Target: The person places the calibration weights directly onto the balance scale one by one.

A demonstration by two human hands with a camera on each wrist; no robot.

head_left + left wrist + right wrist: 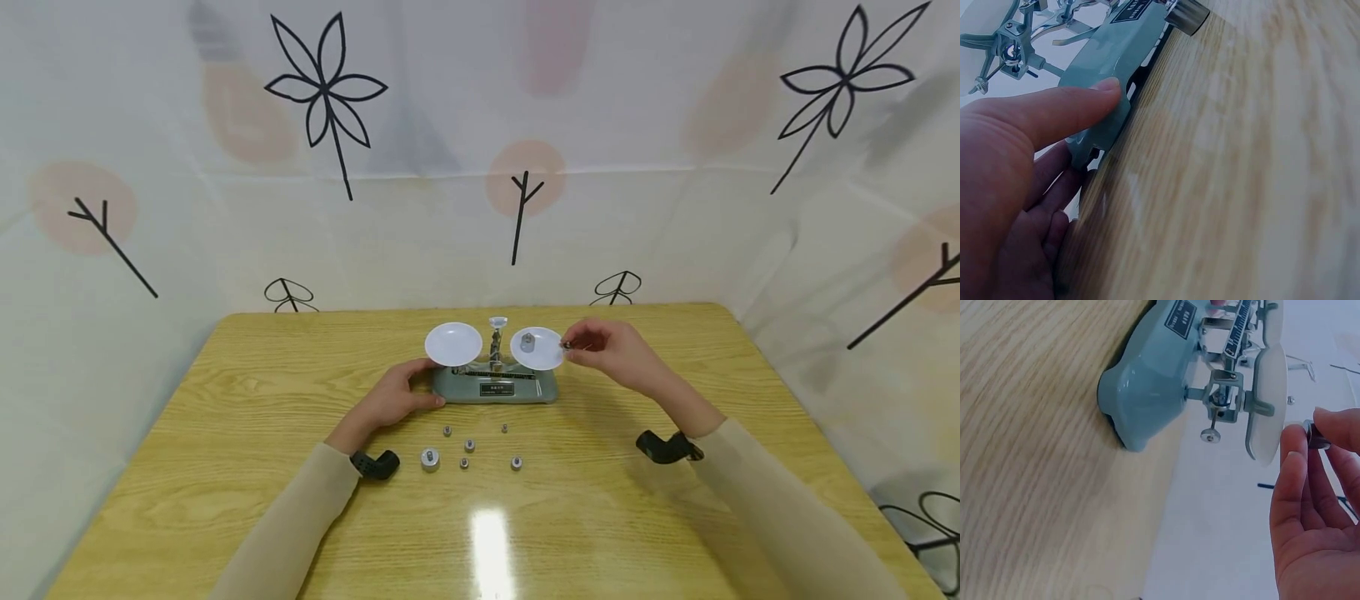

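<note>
A balance scale (pixel 459 387) with a grey-green base stands on the table. My left hand (pixel 393 395) grips the left end of its base, thumb on the front and fingers behind, as the left wrist view shows. Between thumb and fingers, my right hand (pixel 621 355) pinches a small metal weight (pixel 1317 437) right at the outer rim of the right pan (pixel 546 357). On that white pan sits a larger metal weight (pixel 528 342). The left pan (pixel 453 343) is bare and white.
Several loose weights lie on the wooden table (pixel 315 358) in front of the scale, the largest weight (pixel 430 461) at the left of the group and another weight (pixel 517 463) at the right. A patterned white cloth (pixel 435 242) hangs behind the table.
</note>
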